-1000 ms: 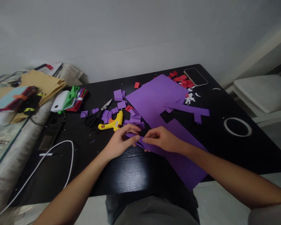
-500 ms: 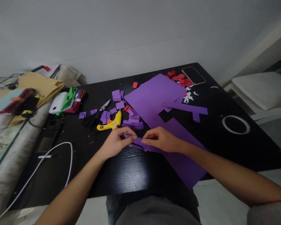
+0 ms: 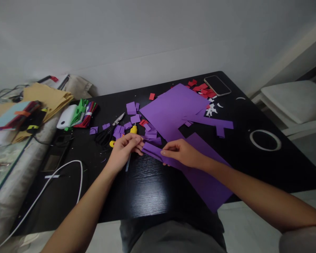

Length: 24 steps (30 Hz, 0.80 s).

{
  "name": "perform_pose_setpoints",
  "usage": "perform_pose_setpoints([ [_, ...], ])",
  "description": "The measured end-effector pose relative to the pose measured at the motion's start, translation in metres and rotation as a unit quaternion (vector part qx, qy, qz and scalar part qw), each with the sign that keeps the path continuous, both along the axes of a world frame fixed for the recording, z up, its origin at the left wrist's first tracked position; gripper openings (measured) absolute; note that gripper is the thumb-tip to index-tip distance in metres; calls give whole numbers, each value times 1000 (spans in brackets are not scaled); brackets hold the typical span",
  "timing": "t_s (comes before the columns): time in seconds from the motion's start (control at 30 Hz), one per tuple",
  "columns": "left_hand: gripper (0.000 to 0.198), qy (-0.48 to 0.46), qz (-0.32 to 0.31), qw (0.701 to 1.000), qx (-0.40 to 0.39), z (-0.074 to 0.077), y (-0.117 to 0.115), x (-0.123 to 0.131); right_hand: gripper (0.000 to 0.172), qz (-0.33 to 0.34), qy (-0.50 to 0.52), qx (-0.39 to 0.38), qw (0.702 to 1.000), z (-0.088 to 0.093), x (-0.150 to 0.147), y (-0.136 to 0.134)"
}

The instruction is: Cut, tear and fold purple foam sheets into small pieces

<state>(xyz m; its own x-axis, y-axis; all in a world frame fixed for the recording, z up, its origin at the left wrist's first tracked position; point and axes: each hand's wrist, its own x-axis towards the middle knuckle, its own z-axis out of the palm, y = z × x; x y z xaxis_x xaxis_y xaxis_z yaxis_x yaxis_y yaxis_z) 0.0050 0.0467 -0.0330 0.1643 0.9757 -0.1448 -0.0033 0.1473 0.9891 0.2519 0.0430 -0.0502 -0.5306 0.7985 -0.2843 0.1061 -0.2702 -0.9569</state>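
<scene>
A folded strip of purple paper (image 3: 152,150) is held up above the black table by my right hand (image 3: 183,153), thumb on top and fingers beneath. My left hand (image 3: 125,146) is at the strip's left end, fingers slightly apart and nothing visibly gripped; whether the fingertips touch the paper is unclear. Just behind that hand, and partly hidden by it, lies a yellow hot glue gun (image 3: 133,129). A clear glue stick (image 3: 128,163) shows below the hand. Black-handled scissors (image 3: 113,126) and several small folded purple paper pieces (image 3: 131,108) lie farther back.
Large purple sheets (image 3: 173,103) cover the table's middle, with a purple offcut (image 3: 210,122) beside them. Red scraps (image 3: 205,92), a phone (image 3: 217,85) and a tape ring (image 3: 265,140) are at right. A white cable (image 3: 81,175) and bundled colored papers (image 3: 81,112) are at left.
My left hand has moved left and slightly up off the strip, its fingers loosening. It now covers more of the glue gun. My right hand keeps its hold.
</scene>
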Motion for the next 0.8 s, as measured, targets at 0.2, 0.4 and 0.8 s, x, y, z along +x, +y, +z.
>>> perform_pose_setpoints([
  [0.2, 44, -39, -67, 996, -51, -8, -8, 13, 26, -33, 38, -13, 999, -3, -2, -3],
  [0.4, 38, -26, -120, 991, -54, -16, -15, 24, 25, -58, 65, -28, 996, -2, -3, -4],
  [0.8, 36, 28, -100, 994, -14, -12, -23, 32, 33, -55, 91, -78, 991, 0, -5, -7],
])
